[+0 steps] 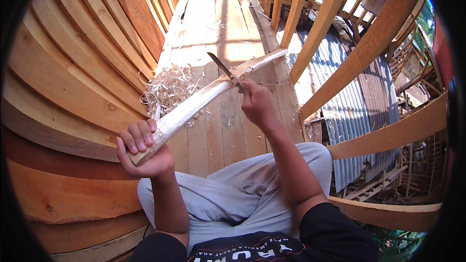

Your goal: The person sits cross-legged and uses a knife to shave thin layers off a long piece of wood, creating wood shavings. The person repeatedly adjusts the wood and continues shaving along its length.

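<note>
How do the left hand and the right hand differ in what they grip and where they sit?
The left hand wraps the near end of the wooden stick, low and close to the body; the right hand grips a knife, farther up the stick, its blade laid across the wood. Both are bare and closed in a fist.

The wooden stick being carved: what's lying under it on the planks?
Under the wooden stick a pile of pale curled shavings lies on the plank floor. The stick covers part of the pile. The left hand hides its near end; the right hand holds the knife.
</note>
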Demonstrator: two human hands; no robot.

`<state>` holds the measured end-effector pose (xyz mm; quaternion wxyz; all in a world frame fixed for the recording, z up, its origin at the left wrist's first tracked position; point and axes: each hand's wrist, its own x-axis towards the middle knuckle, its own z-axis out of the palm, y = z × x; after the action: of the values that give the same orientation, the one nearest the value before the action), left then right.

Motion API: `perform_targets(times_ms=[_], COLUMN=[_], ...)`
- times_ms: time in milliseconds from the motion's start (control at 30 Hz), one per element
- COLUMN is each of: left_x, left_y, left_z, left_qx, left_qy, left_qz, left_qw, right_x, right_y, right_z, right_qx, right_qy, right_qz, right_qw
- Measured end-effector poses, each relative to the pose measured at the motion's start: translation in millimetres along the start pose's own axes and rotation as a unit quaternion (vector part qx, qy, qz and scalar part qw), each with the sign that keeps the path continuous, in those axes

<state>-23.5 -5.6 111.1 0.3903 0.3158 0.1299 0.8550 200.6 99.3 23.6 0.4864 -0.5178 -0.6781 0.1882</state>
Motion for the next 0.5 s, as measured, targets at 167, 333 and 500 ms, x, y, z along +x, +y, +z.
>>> perform_targets(times_ms=[167,333,500], left_x=[0,-4,-6], left_y=[-2,0,-2], left_z=[4,6,6], left_qx=[0.01,0.002,0.002], left_qy=[0.03,-0.004,-0.004], left_qz=[0.013,0.005,0.009], left_qw=[0.999,1.0,1.0], right_x=[0,4,13], right_y=[-13,-26,-17], right_z=[-3,-4,-9], right_qx=[-0.094,-0.077,0.031], right_qy=[-0.045,-0.061,-0.136], right_qz=[0.023,0.106,0.185], right_qw=[0.994,0.99,0.973])
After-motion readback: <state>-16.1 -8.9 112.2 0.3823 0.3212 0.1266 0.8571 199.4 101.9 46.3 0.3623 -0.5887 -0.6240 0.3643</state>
